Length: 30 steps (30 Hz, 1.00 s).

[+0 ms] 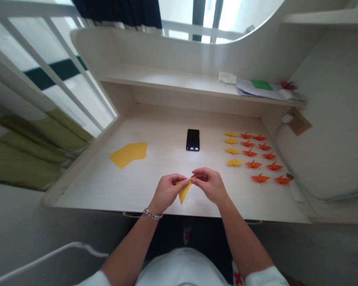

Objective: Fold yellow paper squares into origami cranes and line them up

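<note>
Near the desk's front edge, both hands pinch one folded piece of yellow origami paper (183, 194). My left hand (168, 190) has thumb and fingers closed on its upper left part, and a chain bracelet circles that wrist. My right hand (209, 183) pinches the paper's upper right corner between thumb and fingertips. A triangular point of the paper hangs down between the hands. Fingers partly cover the upper folds. To the left lie flat yellow paper sheets (128, 154), fanned over one another.
Yellow paper cranes (234, 162) and orange paper cranes (260, 178) stand in columns at the right. A black phone (193, 140) lies mid-desk. Papers (253, 88) rest on the raised shelf (167, 81). A cable (304, 186) runs along the right wall from a socket (298, 121).
</note>
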Each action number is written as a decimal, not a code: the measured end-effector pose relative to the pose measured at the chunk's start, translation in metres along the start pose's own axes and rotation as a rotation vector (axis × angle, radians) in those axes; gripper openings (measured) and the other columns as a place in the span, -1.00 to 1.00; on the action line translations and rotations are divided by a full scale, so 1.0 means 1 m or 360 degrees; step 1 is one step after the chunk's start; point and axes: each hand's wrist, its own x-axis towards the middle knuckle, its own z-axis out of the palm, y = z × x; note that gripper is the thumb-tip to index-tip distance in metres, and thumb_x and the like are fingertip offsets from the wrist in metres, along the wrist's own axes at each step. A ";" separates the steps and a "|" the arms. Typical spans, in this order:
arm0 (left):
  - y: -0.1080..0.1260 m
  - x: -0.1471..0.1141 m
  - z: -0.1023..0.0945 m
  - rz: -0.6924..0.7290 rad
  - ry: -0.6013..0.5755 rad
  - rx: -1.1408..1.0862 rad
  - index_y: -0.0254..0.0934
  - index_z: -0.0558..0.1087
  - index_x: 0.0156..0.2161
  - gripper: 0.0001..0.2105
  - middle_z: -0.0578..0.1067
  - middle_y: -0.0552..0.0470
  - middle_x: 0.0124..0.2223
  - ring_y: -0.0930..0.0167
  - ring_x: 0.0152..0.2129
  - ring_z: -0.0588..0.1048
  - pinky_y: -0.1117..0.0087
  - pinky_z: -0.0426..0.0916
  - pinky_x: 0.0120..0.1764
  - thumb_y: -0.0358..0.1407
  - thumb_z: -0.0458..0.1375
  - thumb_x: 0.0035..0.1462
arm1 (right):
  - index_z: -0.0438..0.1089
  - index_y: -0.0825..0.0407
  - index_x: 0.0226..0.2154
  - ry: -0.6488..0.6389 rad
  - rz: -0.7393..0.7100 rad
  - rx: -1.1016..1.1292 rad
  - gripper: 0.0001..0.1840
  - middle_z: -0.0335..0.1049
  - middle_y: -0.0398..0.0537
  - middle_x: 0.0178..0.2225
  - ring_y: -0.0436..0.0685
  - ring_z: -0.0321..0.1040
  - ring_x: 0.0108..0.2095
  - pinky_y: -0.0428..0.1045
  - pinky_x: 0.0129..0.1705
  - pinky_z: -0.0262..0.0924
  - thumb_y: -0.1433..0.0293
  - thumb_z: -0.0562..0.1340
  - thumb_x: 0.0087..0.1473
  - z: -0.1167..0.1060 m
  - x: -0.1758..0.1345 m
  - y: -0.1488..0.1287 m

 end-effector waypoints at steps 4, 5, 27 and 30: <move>0.001 0.000 0.000 0.0010 -0.0010 0.0008 -0.35 0.55 -0.33 -0.76 0.58 -0.08 -0.35 0.35 -0.41 0.50 0.41 0.38 -0.34 -0.18 0.26 -0.02 | 0.45 0.08 -0.33 0.0033 0.0036 0.0044 -0.74 0.52 -0.03 -0.43 0.11 0.47 -0.39 0.02 -0.28 0.37 0.38 0.39 -0.18 0.000 -0.001 0.000; 0.001 -0.001 -0.001 0.0012 -0.0011 0.0010 -0.35 0.55 -0.33 -0.76 0.58 -0.08 -0.35 0.35 -0.41 0.50 0.41 0.38 -0.34 -0.18 0.26 -0.02 | 0.45 0.08 -0.34 0.0035 0.0052 0.0058 -0.74 0.51 -0.04 -0.45 0.10 0.46 -0.42 0.01 -0.32 0.37 0.39 0.39 -0.19 0.000 -0.001 0.000; 0.013 -0.004 0.000 -0.0110 -0.0131 -0.0166 -0.35 0.55 -0.42 -0.76 0.55 -0.02 -0.46 0.39 -0.51 0.46 0.45 0.32 -0.45 -0.16 0.26 -0.04 | 0.47 0.10 -0.39 -0.0194 0.0056 -0.0277 -0.76 0.46 -0.08 -0.53 0.04 0.39 -0.50 -0.05 -0.42 0.30 0.24 0.30 -0.04 -0.011 -0.003 -0.012; 0.012 -0.004 0.000 -0.0085 -0.0111 -0.0097 -0.35 0.55 -0.42 -0.75 0.55 -0.03 -0.45 0.39 -0.50 0.46 0.44 0.32 -0.43 -0.15 0.25 -0.04 | 0.45 0.10 -0.46 -0.0201 0.0107 -0.0351 -0.76 0.45 -0.07 -0.55 0.03 0.37 -0.54 -0.06 -0.47 0.27 0.24 0.24 0.02 -0.009 -0.003 -0.010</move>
